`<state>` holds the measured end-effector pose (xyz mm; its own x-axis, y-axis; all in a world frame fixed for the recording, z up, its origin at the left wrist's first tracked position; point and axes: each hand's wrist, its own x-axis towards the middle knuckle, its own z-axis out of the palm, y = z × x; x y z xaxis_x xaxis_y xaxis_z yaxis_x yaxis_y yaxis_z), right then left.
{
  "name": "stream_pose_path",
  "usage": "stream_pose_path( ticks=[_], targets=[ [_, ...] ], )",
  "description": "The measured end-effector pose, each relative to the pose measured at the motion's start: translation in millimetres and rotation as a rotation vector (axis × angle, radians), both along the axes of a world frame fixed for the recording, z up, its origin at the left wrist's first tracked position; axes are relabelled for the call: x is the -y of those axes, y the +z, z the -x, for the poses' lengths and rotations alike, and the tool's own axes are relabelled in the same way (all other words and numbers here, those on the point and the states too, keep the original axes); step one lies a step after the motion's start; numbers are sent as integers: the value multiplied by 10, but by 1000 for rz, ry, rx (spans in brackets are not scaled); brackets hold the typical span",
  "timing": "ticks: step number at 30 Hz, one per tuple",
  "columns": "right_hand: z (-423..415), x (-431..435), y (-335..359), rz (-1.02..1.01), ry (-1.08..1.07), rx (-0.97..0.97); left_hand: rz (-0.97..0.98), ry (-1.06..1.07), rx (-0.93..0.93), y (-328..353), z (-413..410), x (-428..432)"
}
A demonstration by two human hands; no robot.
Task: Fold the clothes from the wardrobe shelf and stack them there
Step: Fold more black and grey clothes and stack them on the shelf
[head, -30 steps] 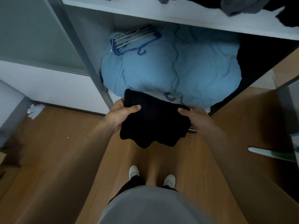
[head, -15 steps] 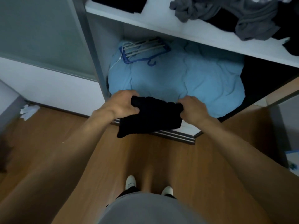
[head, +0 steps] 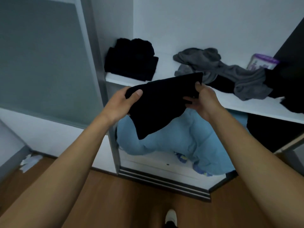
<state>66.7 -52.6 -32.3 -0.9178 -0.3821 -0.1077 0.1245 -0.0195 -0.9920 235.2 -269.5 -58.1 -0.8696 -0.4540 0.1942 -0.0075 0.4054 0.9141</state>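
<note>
A folded black knit garment [head: 161, 102] is held in the air by both hands, just in front of and to the right of the stack of folded black clothes [head: 131, 61], which rests on the white wardrobe shelf [head: 164, 63]. The garment's left edge is gripped by the left hand [head: 122, 102], thumb laid on top and fingers curled beneath. Its right edge is pinched by the right hand [head: 203, 99], thumb at the upper corner and fingers spread against the cloth.

The garment's long axis is seen to run left to right, tilted so that the end farther from the stack is higher, while a loose lower corner hangs down. The stack lies up, forward and to the left of the garment, and the left hand is the nearer of the two to it. The next move is judged to be a placing on the stack, for which the garment must be levelled and carried leftward over it.

A crumpled grey garment [head: 230, 69] lies well to the right of the stack, unfolded.
</note>
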Motion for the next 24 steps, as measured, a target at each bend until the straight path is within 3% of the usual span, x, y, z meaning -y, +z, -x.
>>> stream_pose_path(
  ticks=[5,8,10,12,16,17,19,21,22,24],
  targets=[
    [701,633,242,263,-44,184,57,74,-131,287,495,171],
    [1133,1089,430,437,63,259,394,119,-77,486,832,332],
    [1412,1460,582,450,84,264,583,236,-36,677,1043,461],
    [1699,1875,768,446,141,281,711,390,-87,909,1248,624],
    [2368,2659,1114,629,338,444,980,596,-228,1234,1683,990],
    [2549,2801,1136,607,370,448,977,582,-181,1231,1799,1080],
    [2907,2985,1067,432,385,395,819,485,97,1140,2022,1246],
    [3191,3079,893,30,327,158,690,423,431,974,2209,1412],
    [3297,3141,794,-161,297,-12,702,445,482,899,2303,1485],
    [3385,3295,611,-299,272,-380,815,556,400,819,2538,1620]
  ],
)
